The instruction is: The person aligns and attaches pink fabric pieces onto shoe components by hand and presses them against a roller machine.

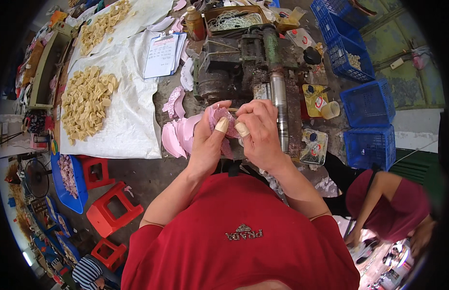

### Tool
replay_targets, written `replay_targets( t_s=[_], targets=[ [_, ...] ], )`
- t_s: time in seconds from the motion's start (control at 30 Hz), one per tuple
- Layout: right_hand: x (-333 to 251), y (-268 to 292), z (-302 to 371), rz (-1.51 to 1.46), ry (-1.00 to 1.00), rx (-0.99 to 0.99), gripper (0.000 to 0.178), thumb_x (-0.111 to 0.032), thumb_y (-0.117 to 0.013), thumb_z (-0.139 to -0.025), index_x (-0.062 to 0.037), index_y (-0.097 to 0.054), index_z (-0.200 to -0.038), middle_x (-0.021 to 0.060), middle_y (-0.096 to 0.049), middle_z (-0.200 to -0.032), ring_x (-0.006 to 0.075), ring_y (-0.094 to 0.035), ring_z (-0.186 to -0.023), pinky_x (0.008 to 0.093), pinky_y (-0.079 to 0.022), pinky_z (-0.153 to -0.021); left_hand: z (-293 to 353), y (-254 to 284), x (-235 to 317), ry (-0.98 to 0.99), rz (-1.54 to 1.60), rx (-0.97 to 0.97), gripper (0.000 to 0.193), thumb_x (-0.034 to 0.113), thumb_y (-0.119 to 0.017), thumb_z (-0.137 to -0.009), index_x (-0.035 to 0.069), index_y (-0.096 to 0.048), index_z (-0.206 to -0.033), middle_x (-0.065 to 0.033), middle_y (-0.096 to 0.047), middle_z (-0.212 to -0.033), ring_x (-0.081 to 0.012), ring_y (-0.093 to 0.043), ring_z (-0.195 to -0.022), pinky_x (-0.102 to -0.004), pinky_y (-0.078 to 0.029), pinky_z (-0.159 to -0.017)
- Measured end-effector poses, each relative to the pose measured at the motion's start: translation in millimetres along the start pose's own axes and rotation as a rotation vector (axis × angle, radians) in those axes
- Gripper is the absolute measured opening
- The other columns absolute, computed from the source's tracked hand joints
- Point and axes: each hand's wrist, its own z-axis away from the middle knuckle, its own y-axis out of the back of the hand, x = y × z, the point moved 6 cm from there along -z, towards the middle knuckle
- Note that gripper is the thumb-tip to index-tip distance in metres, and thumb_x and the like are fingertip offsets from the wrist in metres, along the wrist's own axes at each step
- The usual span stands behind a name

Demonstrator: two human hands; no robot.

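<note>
Even, moderate light; white sheet (130,108) brightest, floor (132,169) dimmer. Glowing strip (27,258) lower left. Sheen on metal shaft (279,106). Fisheye bends edges (blue crates (370,145) skewed); rim black.

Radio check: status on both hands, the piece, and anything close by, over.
Left hand: closed on glittery pink piece. Right hand: pinching its right side. Curved pink pieces beside left hand; dark machine just beyond.

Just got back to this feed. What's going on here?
The left hand and right hand hold a glittery pink piece between them, in front of the machine. Other pink pieces lie to the left. Further left, tan pieces are heaped on a white sheet.
</note>
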Motion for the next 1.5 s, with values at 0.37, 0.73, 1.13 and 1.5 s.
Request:
replay_targets(
  t_s=[0.37,0.73,1.13,1.5],
  targets=[
    [-2,16,4,0.277,0.021,0.065,0.014,-0.002,-0.063,-0.062,-0.0061,-0.054,-0.073,0.0057,-0.049,-0.094,0.0276,-0.044,-0.098,0.0429,-0.030,-0.084,2,-29,9,-0.101,-0.128,0.063,0.032,0.012,-0.045,-0.096,0.002,-0.040,-0.126,-0.0032,-0.050,-0.099,-0.0083,-0.048,-0.089,-0.0228,-0.041,-0.081],
    [119,111,18,0.084,-0.537,-0.322,0.019,0.006,-0.046,-0.075,-0.0031,-0.050,-0.092,0.0196,-0.056,-0.080,0.0382,-0.057,-0.078,0.0404,-0.043,-0.068,-7,2,-6,0.170,-0.373,0.013,0.030,0.002,-0.048,-0.090,0.002,-0.044,-0.120,-0.0111,-0.052,-0.099,-0.0206,-0.057,-0.090,-0.0336,-0.046,-0.080],
    [131,77,35,-0.049,-0.530,-0.159,0.022,0.003,-0.055,-0.079,-0.0018,-0.057,-0.101,0.0117,-0.061,-0.090,0.0252,-0.059,-0.081,0.0320,-0.046,-0.071,-25,-37,-20,-0.246,-0.730,-0.326,0.027,0.000,-0.051,-0.085,0.000,-0.050,-0.113,-0.0152,-0.044,-0.118,-0.0297,-0.048,-0.109,-0.0358,-0.041,-0.093],
    [147,84,54,-0.246,-0.666,0.046,0.021,-0.004,-0.057,-0.086,-0.0032,-0.057,-0.107,0.0027,-0.060,-0.090,0.0105,-0.055,-0.081,0.0245,-0.044,-0.074,20,106,-34,-0.213,-1.372,0.049,0.026,-0.004,-0.048,-0.078,-0.001,-0.053,-0.103,-0.0177,-0.051,-0.112,-0.0371,-0.053,-0.099,-0.0414,-0.046,-0.083]
  ],
)
